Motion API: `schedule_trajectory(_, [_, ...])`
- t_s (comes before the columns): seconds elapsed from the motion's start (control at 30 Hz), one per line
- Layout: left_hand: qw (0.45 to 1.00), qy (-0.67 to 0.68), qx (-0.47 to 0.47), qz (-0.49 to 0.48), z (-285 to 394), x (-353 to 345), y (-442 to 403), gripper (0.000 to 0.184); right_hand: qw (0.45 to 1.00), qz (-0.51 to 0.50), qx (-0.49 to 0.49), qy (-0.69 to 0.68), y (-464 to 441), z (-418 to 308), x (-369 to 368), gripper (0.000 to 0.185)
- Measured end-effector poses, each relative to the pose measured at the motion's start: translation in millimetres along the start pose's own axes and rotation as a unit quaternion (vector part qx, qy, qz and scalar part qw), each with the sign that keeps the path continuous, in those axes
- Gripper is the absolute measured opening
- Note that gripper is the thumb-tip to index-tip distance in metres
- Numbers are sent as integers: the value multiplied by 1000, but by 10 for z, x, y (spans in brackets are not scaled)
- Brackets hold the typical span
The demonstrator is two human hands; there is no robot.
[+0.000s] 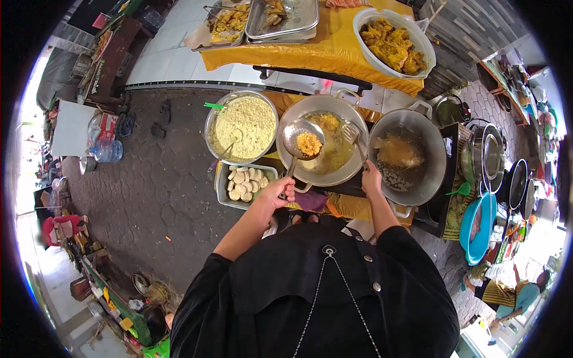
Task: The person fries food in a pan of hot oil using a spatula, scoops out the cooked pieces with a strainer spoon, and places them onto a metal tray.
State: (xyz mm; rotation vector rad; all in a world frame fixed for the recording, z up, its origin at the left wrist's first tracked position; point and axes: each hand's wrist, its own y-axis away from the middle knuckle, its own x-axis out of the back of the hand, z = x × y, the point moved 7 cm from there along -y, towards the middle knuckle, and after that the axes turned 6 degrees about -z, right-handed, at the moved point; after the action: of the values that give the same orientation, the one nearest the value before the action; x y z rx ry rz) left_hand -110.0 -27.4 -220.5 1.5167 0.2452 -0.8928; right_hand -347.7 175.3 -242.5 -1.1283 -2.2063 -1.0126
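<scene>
My left hand [279, 192] is closed round the handle of a skimmer [291, 136], whose round bowl holds a golden fried piece [308, 144] above the middle wok [286, 108]. In my right hand [371, 177] is the handle of a slotted spatula [351, 132], its head over the right side of that wok. Yellowish oil with more frying food fills the wok. Left of it stands a metal bowl of pale yellow-green batter [245, 122] with a ladle and a green handle. Below the bowl, a tray [223, 198] contains pale cut pieces [245, 181].
A second wok [439, 158] with dark oil and food stands on the right. Behind, a yellow-covered table [334, 53] bears metal trays [310, 30] and a white basin [360, 27] of fried food. A blue basin [476, 238] and a person [525, 295] are farther right.
</scene>
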Motion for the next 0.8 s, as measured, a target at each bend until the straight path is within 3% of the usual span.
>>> schedule_trajectory(0.07, [1000, -3, -14, 4, -29, 92, 104, 19, 970, -82, -190, -124, 92, -133, 76, 49])
schedule_trajectory(0.17, [1000, 12, -12, 5, -91, 156, 251, 20, 948, -119, -215, -200, -72, 31, -151, 51])
schedule_trajectory(0.3, [1000, 22, -16, -7, -148, 160, 369, 20, 915, -148, -168, -336, -164, -80, -380, 53])
schedule_trajectory(0.43, [1000, 27, -6, 12, -178, 207, 412, 20, 894, -178, -175, -373, -222, -131, -527, 56])
schedule_trajectory(0.53, [999, 24, -8, 31, -158, 201, 408, 20, 850, -169, -140, -478, -244, -17, -589, 56])
schedule_trajectory(0.6, [999, 20, -13, 34, -129, 209, 348, 20, 776, -182, -96, -596, -195, -16, -587, 53])
schedule_trajectory(0.7, [999, 31, -13, 27, -71, 201, 259, 19, 814, -186, -145, -532, -114, 28, -486, 51])
schedule_trajectory(0.8, [999, 38, -11, 33, 0, 157, 160, 19, 809, -166, -159, -541, -27, 35, -420, 51])
